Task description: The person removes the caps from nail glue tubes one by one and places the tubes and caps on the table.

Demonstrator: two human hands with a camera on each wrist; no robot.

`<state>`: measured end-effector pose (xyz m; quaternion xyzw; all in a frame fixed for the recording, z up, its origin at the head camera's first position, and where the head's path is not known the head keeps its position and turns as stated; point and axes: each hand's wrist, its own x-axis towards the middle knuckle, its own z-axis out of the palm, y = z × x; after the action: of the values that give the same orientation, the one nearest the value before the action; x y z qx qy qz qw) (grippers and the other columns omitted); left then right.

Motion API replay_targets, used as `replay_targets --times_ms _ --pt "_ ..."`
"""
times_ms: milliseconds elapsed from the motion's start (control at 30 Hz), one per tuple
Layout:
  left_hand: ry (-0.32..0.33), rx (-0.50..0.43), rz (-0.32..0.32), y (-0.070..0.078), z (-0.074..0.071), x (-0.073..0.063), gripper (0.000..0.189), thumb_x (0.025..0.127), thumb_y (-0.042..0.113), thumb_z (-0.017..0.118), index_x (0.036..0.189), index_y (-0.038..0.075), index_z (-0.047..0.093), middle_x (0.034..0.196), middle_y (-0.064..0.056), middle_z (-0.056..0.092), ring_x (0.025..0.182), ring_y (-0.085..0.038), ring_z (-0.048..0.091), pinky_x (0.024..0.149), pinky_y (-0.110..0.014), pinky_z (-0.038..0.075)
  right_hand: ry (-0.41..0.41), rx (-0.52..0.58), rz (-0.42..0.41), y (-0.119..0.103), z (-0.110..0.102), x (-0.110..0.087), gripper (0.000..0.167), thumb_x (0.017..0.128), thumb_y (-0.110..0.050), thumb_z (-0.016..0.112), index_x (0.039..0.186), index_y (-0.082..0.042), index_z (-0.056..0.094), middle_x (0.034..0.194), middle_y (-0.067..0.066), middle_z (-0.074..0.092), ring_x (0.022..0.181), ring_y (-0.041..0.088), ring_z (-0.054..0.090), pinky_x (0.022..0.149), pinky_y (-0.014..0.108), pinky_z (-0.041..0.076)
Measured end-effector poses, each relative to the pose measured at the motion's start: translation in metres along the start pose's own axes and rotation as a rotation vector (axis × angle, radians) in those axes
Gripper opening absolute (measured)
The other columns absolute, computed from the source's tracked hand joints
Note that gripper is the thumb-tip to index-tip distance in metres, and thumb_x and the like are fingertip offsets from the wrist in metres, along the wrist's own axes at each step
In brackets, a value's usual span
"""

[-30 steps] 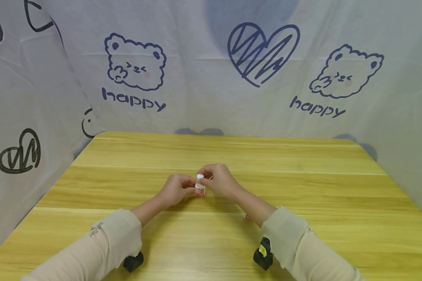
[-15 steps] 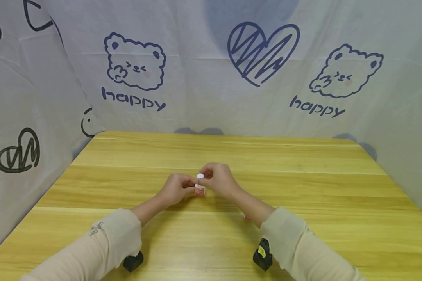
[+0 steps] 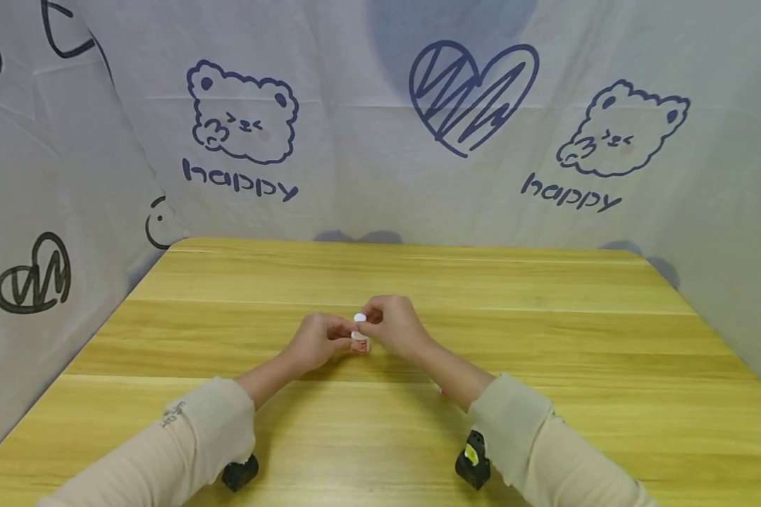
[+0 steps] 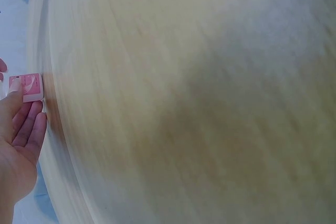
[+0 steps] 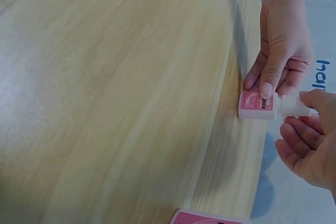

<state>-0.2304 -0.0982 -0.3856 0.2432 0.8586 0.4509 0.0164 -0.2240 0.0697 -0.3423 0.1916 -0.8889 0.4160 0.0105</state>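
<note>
A small white bottle with a pink label stands on the wooden table between the two hands. My left hand grips its body from the left, the thumb lying across the label. At the top, the thumb and fingers of my right hand pinch the white cap. The cap sits in line with the bottle's neck. In the left wrist view the pink label shows beside the left thumb, while the cap is out of sight there.
Another pink-labelled item lies nearer on the table, partly hidden by the right forearm in the head view. Black wrist cameras hang under both cuffs. A white cloth with drawings hangs behind the table's far edge.
Both hands stay in almost the same place on the bottle and cap. The visible part of the pink label has shifted slightly.
</note>
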Motion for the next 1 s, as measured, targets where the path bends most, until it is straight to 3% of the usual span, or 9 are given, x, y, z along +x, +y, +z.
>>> replay_targets --times_ms 400,1000 --pt "-0.007 0.014 0.018 0.0018 0.0000 -0.0004 0.021 0.083 0.007 0.067 0.101 -0.003 0.070 0.090 -0.014 0.072 0.085 -0.023 0.070 0.071 -0.025 0.056 -0.044 0.000 -0.023 -0.0008 -0.0016 0.0002 0.007 0.084 -0.003 0.065 0.088 0.002 0.068 0.080 0.011 0.069 0.072 0.014 0.061 0.064 0.020 0.051" --pt "0.001 -0.012 -0.023 0.0012 0.0015 0.0005 0.019 0.083 0.005 0.066 0.099 -0.005 0.070 0.094 -0.017 0.071 0.089 -0.025 0.069 0.074 -0.025 0.056 -0.114 -0.037 -0.054 0.0014 -0.0051 0.0025 0.008 0.086 -0.005 0.063 0.091 -0.001 0.067 0.083 0.009 0.068 0.076 0.013 0.060 0.067 0.020 0.050"
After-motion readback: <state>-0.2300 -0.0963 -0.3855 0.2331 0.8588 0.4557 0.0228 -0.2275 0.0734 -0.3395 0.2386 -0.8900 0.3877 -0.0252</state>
